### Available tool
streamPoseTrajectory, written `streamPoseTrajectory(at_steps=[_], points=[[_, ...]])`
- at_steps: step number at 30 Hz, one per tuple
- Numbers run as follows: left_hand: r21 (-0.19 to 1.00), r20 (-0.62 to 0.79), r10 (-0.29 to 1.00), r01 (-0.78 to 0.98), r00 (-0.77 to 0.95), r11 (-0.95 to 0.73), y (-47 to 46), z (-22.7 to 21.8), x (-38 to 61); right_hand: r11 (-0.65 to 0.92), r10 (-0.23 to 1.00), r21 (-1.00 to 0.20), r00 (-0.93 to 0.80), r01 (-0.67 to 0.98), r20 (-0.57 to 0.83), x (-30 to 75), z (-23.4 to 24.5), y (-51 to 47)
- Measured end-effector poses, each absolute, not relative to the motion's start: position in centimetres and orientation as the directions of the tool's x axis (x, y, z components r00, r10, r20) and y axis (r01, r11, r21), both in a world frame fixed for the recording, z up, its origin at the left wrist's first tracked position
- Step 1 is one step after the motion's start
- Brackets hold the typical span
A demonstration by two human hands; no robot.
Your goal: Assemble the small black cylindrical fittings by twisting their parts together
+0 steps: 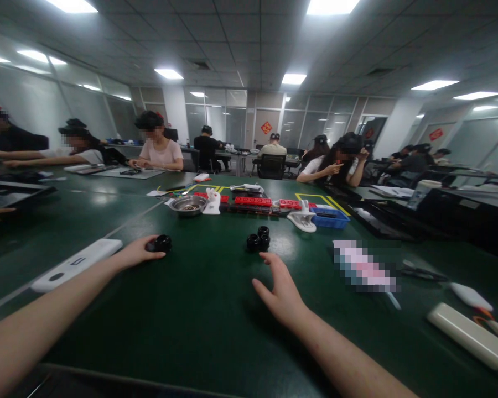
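My left hand is curled round small black round parts on the green table, its thumb along the near side. They look like glossy short cylinders or rings; their exact kind and number are unclear, as the fingers partly cover them. My right hand is open, thumb and fingers apart, with nothing in it. Just beyond its fingertips stands a small cluster of similar black round parts, one set behind the others. Whether the fingertips touch this cluster I cannot tell.
Ahead are a metal bowl of small pieces, red blocks, a white clamp-like object and a blue tray. A long white object lies left; a cream power bank lies right. Other people sit around.
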State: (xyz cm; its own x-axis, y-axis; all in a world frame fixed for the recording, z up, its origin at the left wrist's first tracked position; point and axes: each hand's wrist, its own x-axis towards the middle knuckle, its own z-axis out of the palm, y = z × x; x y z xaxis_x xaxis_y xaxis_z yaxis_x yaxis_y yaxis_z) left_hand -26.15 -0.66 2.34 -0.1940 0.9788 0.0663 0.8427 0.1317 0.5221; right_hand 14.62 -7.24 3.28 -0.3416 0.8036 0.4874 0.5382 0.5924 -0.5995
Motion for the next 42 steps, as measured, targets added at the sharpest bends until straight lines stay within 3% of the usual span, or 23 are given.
streamPoseTrajectory(at_steps=[2,5,7,9,12,14,17,26,33,42], points=[[0.512,0.162,0.964,0.853,-0.209,0.099,-1.1,2.8,-25.3,0.587,0.807,-0.602,-0.332,0.542,0.488,14.6,3.4,-7.3],[0.466,0.582,0.755,0.885,-0.301,-0.007,-2.7,4.0,-22.3,0.578,0.814,-0.606,-0.331,0.546,0.477,14.6,3.4,-7.2],[0.366,0.775,0.602,0.913,-0.192,-0.18,-3.9,4.9,-19.0,0.575,0.817,-0.609,-0.337,0.546,0.469,14.5,3.3,-7.2],[0.231,0.817,0.576,0.905,0.018,-0.357,-4.6,5.7,-14.9,0.572,0.819,-0.611,-0.339,0.547,0.464,14.3,3.2,-7.1],[0.132,0.686,0.673,0.862,0.277,-0.49,-3.7,6.8,-8.7,0.565,0.823,-0.614,-0.324,0.551,0.467,14.3,3.1,-7.0],[0.211,0.564,0.774,0.856,0.287,-0.471,-1.5,7.6,-5.4,0.558,0.826,-0.615,-0.304,0.557,0.475,14.3,3.0,-6.9],[0.381,0.248,0.938,0.866,0.242,-0.325,3.4,8.5,-2.0,0.547,0.831,-0.617,-0.277,0.566,0.482,14.4,3.1,-6.8],[0.36,-0.292,0.935,0.929,0.202,-0.088,13.4,7.1,1.6,0.561,0.816,-0.627,-0.235,0.541,0.527,15.5,4.2,-6.5],[0.392,-0.385,0.888,0.915,0.252,-0.089,15.0,6.9,5.5,0.531,0.824,-0.626,-0.175,0.572,0.538,16.7,5.2,-6.0],[0.424,-0.334,0.851,0.871,0.406,-0.249,14.5,6.3,9.5,0.492,0.809,-0.624,-0.054,0.607,0.585,18.3,6.4,-4.9]])
